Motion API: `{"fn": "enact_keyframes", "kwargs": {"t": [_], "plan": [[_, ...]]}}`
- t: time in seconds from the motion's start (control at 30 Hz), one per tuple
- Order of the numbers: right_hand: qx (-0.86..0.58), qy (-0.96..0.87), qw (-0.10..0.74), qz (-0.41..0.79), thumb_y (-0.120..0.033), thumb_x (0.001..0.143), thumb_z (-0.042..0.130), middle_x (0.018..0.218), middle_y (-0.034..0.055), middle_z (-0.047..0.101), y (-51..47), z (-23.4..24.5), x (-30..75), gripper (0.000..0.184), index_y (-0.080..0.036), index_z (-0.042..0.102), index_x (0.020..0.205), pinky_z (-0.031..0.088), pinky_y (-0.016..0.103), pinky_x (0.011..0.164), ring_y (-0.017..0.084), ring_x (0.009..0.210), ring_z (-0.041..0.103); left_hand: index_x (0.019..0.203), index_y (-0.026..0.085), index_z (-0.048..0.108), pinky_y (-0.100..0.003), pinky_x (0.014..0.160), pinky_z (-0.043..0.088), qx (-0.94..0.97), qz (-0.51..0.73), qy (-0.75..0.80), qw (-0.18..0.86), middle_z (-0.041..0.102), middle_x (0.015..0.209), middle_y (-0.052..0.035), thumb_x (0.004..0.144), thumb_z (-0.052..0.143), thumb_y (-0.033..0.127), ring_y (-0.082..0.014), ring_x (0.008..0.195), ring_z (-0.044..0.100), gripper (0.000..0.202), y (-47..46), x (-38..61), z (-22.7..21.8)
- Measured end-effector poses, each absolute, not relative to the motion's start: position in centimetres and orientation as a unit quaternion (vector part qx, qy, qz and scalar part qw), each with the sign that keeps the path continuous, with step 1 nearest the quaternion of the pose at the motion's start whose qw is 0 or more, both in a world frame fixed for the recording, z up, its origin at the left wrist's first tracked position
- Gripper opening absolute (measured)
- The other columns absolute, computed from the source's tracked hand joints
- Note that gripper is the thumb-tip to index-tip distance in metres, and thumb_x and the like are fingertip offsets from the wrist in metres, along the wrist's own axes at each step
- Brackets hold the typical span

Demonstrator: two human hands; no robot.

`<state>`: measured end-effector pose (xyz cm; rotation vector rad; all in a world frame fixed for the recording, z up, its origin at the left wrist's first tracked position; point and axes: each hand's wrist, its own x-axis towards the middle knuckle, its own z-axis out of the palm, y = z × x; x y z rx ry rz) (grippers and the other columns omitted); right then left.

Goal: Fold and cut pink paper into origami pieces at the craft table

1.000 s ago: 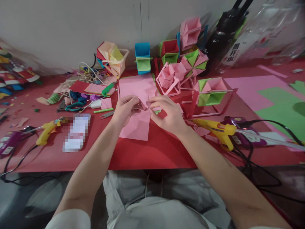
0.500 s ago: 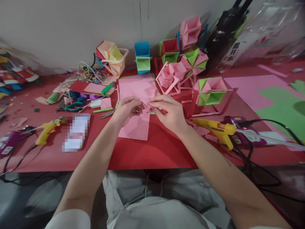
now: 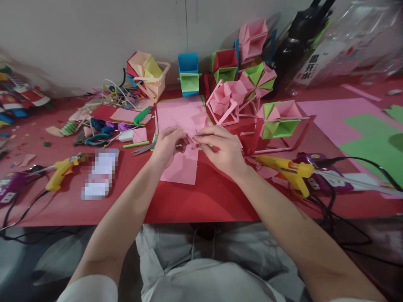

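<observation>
R grip (image 3: 222,147) on pink ppr (image 3: 193,142), red tbl (image 3: 201,205), gry wall (image 3: 94,37)

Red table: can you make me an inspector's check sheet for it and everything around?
Surface: red table, paper scraps at left.
Job's things: small pink paper piece, held above pink sheet.
Clutter: scissors, left glue gun, right glue gun, folded paper models behind.
Hands: right hand pinches the piece; left hand at it, grip unclear.
Cables: black cables at both sides drop past the front edge.
Surroundings: grey wall behind; co-workers: nothing seen.

Held pink pc. (image 3: 193,144) blurry, partly hid, shape unclear.
</observation>
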<state>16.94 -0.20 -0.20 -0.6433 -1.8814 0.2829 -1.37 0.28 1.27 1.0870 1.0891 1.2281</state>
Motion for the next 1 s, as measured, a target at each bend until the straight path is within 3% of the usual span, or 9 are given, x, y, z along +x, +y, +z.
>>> {"fn": "enact_keyframes", "kwargs": {"t": [0.2,0.37,0.6,0.73,1.0], "plan": [[-0.33,-0.708,0.586,0.215,-0.012,0.086,0.068,0.098,0.0015,0.077,0.2,-0.2,17.2,0.019,-0.028,0.078,0.093,0.061,0.038,0.087,0.02,0.096,0.073,0.073,0.02,0.064,-0.023,0.047,0.045,0.47,0.554,0.437,0.53,0.064,0.071,-0.0016,0.072,0.068,0.025,-0.0109,0.053,0.056,0.006,0.4,-2.4,1.8],[-0.357,-0.656,0.591,0.304,-0.012,0.081,0.069,0.095,0.0016,0.078,0.6,0.0,17.5,0.018,-0.024,0.078,0.091,0.061,0.033,0.081,0.018,0.09,0.073,0.099,0.022,0.076,-0.023,0.059,0.051,0.61,0.526,0.414,0.424,0.072,0.096,-0.0051,0.075,0.079,0.027,-0.0114,0.069,0.064,0.025,0.1,-2.9,1.9],[-0.346,-0.625,0.563,0.416,-0.024,0.079,0.077,0.082,0.0,0.074,1.0,0.0,17.7,0.013,-0.021,0.079,0.092,0.059,0.032,0.075,0.014,0.077,0.069,0.095,0.022,0.081,-0.027,0.069,0.053,0.671,0.529,0.389,0.345,0.075,0.097,-0.0085,0.081,0.08,0.036,-0.0168,0.082,0.069,0.02,-0.1,-2.9,1.6],[-0.338,-0.606,0.557,0.457,-0.03,0.077,0.08,0.075,-0.0019,0.069,1.1,0.0,17.7,0.015,-0.022,0.079,0.09,0.058,0.031,0.073,0.013,0.073,0.066,0.093,0.022,0.081,-0.027,0.071,0.053,0.684,0.554,0.364,0.306,0.075,0.09,-0.0057,0.082,0.08,0.03,-0.0154,0.079,0.068,0.014,-0.2,-2.9,1.5],[-0.346,-0.578,0.556,0.487,-0.025,0.074,0.079,0.075,-0.0016,0.069,1.1,-0.2,17.5,0.015,-0.021,0.078,0.089,0.057,0.031,0.075,0.013,0.073,0.065,0.084,0.021,0.077,-0.026,0.067,0.05,0.741,0.552,0.337,0.179,0.076,0.087,-0.0041,0.088,0.072,0.019,-0.015,0.082,0.069,0.006,-0.1,-2.8,1.6]]}}
